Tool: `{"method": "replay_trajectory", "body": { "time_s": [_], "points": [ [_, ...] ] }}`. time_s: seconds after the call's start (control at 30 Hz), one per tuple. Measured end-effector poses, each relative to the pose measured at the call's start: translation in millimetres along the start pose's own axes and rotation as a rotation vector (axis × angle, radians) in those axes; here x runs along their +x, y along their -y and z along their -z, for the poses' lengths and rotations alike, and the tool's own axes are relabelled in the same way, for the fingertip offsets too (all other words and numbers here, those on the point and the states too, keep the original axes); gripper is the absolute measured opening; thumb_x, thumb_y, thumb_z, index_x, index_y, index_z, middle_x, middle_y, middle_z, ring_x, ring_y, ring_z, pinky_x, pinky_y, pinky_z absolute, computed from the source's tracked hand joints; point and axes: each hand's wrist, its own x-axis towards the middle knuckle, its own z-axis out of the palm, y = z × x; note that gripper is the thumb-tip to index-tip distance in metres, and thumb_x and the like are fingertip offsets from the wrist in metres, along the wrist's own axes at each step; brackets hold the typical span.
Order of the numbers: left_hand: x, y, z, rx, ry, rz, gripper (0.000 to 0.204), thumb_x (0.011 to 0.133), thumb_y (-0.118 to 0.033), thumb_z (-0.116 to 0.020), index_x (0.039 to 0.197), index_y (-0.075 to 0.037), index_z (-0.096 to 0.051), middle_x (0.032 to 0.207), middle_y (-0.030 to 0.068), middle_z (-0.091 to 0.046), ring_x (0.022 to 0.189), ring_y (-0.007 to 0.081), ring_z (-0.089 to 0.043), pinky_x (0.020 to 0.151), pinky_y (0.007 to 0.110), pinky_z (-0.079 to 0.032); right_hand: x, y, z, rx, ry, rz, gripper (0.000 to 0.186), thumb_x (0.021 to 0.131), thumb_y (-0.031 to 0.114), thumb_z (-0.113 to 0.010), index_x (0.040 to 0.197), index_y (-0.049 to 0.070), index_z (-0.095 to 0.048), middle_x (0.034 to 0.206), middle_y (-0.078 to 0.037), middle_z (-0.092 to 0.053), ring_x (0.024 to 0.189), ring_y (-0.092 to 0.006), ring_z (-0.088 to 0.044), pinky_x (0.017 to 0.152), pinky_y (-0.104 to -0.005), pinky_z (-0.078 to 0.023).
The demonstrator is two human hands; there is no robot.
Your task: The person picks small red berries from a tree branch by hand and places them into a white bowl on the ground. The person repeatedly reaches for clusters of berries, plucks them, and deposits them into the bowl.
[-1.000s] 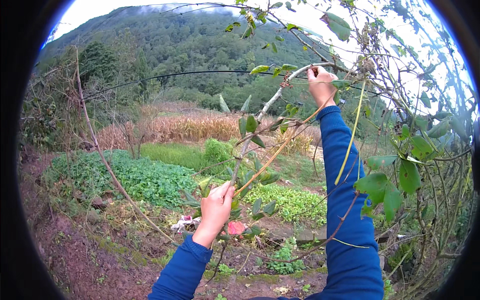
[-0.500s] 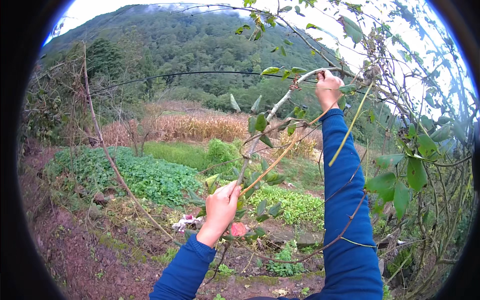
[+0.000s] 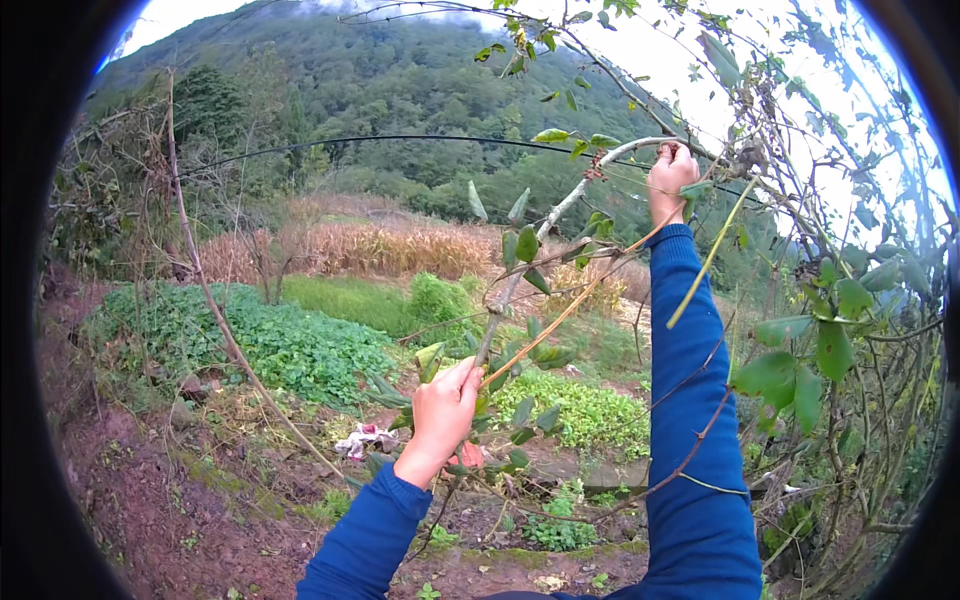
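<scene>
1. Branch, pale-barked and leafy, is arching in front of me from my left hand toward my right hand
2. My left hand is gripping its lower part in a closed fist; whether the tan stem is caught there too, I cannot tell
3. My right fingertips are bunching near the upper bend at something reddish-brown; how firmly they are holding it, I cannot tell
4. I am judging the wood light and springy, the leaves easily torn
5. I am favouring bare bark as handhold
</scene>
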Motion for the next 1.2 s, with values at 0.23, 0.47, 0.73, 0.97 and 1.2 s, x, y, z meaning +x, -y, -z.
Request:
{"method": "replay_trajectory", "body": {
  "time_s": [0.23, 0.47, 0.73, 0.97, 1.2],
  "points": [
    [2.1, 5.3, -6.4, -0.03, -0.017, 0.003, 0.024, 0.085, -0.026, -0.056, 0.1, -0.009, -0.064, 0.082, 0.0131, -0.064, 0.07, 0.0291, -0.062, 0.059, 0.035, -0.048, -44.0, 24.4, 37.1, 0.215, 0.016, 0.021, 0.008, 0.083, 0.008, -0.052, 0.081, 0.003, -0.058, 0.073, -0.012, -0.058, 0.073, -0.0279, -0.053, 0.067, -0.0383, -0.04],
    [1.4, 9.2, -5.0, -0.022, -0.009, 0.012, 0.022, 0.085, -0.025, -0.055, 0.099, -0.009, -0.064, 0.08, 0.0125, -0.063, 0.068, 0.0297, -0.062, 0.058, 0.037, -0.047, -110.1, 34.8, 105.5, 1.112, 0.364, -1.1, 0.014, 0.086, 0.01, -0.048, 0.091, -0.002, -0.053, 0.068, -0.007, -0.052, 0.054, -0.0138, -0.048, 0.041, -0.0229, -0.038],
    [1.2, 7.0, -3.6, -0.022, -0.047, -0.078, 0.024, 0.085, -0.024, -0.056, 0.1, -0.007, -0.063, 0.083, 0.0131, -0.064, 0.069, 0.0289, -0.062, 0.059, 0.035, -0.048, -96.8, 35.6, 174.9, 1.692, 0.513, -1.492, 0.016, 0.091, 0.018, -0.042, 0.083, 0.006, -0.048, 0.071, -0.003, -0.044, 0.049, -0.0071, -0.036, 0.032, -0.0181, -0.024],
    [-0.3, 8.6, -3.8, -0.025, -0.048, -0.069, 0.024, 0.086, -0.026, -0.055, 0.1, -0.009, -0.063, 0.084, 0.0128, -0.064, 0.065, 0.0293, -0.061, 0.056, 0.035, -0.047, -35.2, 90.0, 158.8, 1.678, 0.816, -1.283, 0.014, 0.091, 0.013, -0.045, 0.095, -0.001, -0.048, 0.074, -0.005, -0.046, 0.048, -0.0045, -0.033, 0.036, -0.0165, -0.026],
    [-0.7, 1.3, 3.3, 0.0, -0.048, -0.092, 0.022, 0.085, -0.025, -0.055, 0.1, -0.01, -0.063, 0.079, 0.0115, -0.063, 0.065, 0.03, -0.061, 0.056, 0.038, -0.047, 12.5, 79.1, 85.6, 1.699, 0.667, -1.679, 0.017, 0.082, 0.013, -0.038, 0.081, -0.002, -0.047, 0.073, -0.009, -0.046, 0.049, -0.0097, -0.035, 0.033, -0.0189, -0.022]
  ]
}}
